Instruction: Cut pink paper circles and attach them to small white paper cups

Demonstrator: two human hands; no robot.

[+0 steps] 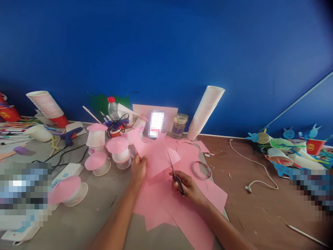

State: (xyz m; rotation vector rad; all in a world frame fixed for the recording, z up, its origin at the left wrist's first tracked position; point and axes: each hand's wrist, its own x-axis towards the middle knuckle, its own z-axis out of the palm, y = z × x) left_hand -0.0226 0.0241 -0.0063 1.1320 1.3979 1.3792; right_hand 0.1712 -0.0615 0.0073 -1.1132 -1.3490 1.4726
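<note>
My left hand [138, 169] pinches the left edge of a pink paper sheet [156, 157] and holds it up off the table. My right hand [187, 186] grips a pair of scissors [173, 171]; the blades point up and away into the sheet's right edge. Beneath both hands lie more loose pink paper sheets [177, 205], spread over the grey table top [85, 222].
Several white cups capped with pink paper [97, 163] stand to the left. A tape roll [202, 169] lies right of the sheets. A leaning stack of white cups [205, 111], a jar [179, 125], a water bottle [112, 108], a blue glue gun [70, 135] and a white cable [256, 172] sit around.
</note>
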